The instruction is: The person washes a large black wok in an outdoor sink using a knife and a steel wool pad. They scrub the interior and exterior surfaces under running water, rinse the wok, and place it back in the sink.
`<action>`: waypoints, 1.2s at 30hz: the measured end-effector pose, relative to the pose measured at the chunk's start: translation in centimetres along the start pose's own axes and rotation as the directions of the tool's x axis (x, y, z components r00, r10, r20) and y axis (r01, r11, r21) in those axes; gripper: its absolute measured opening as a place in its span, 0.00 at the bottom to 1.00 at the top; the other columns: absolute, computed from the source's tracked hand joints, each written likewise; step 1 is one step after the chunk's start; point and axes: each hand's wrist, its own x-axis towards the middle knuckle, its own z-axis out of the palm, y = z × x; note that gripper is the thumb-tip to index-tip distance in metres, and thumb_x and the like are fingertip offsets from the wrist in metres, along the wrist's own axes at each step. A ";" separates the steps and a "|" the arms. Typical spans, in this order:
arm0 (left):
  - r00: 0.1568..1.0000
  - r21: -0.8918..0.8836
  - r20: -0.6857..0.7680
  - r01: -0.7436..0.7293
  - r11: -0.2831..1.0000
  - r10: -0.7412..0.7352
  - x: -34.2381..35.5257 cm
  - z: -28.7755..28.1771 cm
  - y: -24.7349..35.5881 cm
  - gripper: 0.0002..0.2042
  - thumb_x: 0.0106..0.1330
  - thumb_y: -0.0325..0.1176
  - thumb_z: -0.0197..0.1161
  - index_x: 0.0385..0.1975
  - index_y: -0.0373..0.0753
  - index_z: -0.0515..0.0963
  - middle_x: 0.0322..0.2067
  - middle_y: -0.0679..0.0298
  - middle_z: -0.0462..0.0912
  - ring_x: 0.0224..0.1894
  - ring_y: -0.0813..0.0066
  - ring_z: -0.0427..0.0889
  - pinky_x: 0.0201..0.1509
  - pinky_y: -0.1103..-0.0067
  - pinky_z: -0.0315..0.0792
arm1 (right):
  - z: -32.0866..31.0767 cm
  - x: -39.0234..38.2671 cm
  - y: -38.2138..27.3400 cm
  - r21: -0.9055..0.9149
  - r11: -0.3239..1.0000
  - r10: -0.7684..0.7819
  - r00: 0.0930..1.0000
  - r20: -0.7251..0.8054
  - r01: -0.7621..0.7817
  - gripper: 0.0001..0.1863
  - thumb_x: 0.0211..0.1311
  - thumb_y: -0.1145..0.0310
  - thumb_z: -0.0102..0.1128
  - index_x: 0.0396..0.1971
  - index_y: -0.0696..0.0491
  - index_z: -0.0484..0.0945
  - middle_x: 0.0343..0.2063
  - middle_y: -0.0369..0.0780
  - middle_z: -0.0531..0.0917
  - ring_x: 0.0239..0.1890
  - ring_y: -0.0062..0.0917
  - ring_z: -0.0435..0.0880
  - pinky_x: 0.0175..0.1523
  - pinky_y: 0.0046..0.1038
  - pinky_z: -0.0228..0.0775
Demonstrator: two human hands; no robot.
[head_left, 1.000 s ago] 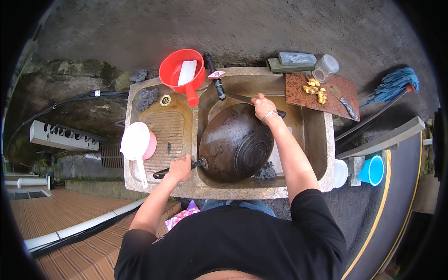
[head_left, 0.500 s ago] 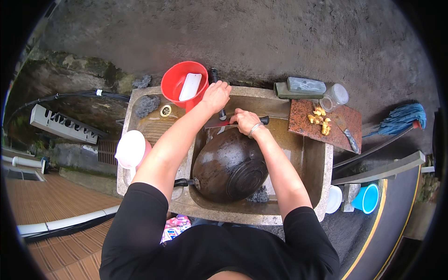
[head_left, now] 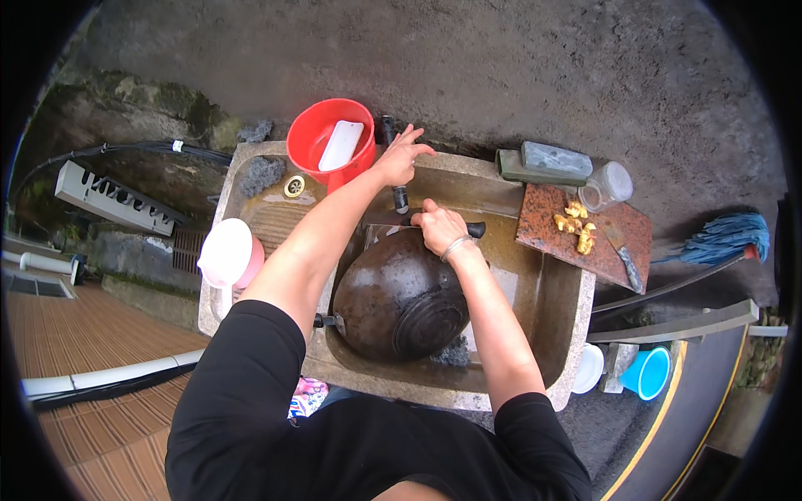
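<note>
A dark, blackened wok [head_left: 393, 292] rests tilted in the stone sink [head_left: 576, 309], its round base facing up toward me. My right hand [head_left: 441, 228], a bracelet at its wrist, closes on the wok's far edge, and a black handle end [head_left: 476, 229] sticks out to its right. Another handle [head_left: 326, 321] at the wok's left is partly behind my left arm. Over the sink's back rim, my left hand [head_left: 401, 159] has its fingers spread and holds nothing. It hovers beside the black tap [head_left: 400, 199]; contact cannot be told.
Left of the tap, a red dipper [head_left: 301, 138] holds a white slab. A pink-and-white dipper [head_left: 227, 255] stands at the left. Ginger [head_left: 576, 224] and a knife [head_left: 626, 259] lie on a reddish board [head_left: 535, 213] at the right, near a clear jar [head_left: 614, 182] and whetstones [head_left: 555, 159].
My left hand has lifted slightly and opened its fingers near the tap. The wok and my right hand keep together, with the wok shifted a little left in view.
</note>
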 end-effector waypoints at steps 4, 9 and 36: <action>0.973 -0.035 -0.201 0.107 0.994 -0.112 0.1 1.2 0.3 0.29 0.47 0.12 0.52 0.48 0.50 0.76 0.68 0.48 0.48 0.71 0.48 0.39 0.72 0.57 0.42 | 0.0 -0.1 -0.2 -0.052 0.999 0.014 1.000 -0.015 -0.015 0.12 0.54 0.69 0.50 0.32 0.46 0.85 0.37 0.47 0.78 0.41 0.40 0.81 0.47 0.39 0.72; 0.922 -0.012 -0.268 0.288 0.958 -0.280 -0.1 1.6 1.2 0.27 0.51 0.14 0.54 0.49 0.54 0.75 0.69 0.51 0.47 0.72 0.52 0.38 0.72 0.57 0.40 | 0.2 -0.4 -0.6 -0.069 0.998 -0.012 0.998 -0.065 0.008 0.12 0.54 0.68 0.50 0.30 0.47 0.84 0.37 0.47 0.78 0.39 0.40 0.81 0.45 0.39 0.73; 0.874 -0.055 0.248 0.443 0.895 -0.417 -15.1 4.1 -1.8 0.37 0.68 0.62 0.30 0.68 0.40 0.49 0.69 0.49 0.46 0.72 0.57 0.41 0.72 0.66 0.38 | -3.4 -1.6 -3.3 -0.040 0.998 -0.038 0.999 0.021 0.038 0.06 0.45 0.77 0.56 0.25 0.52 0.74 0.31 0.45 0.78 0.37 0.43 0.79 0.40 0.41 0.71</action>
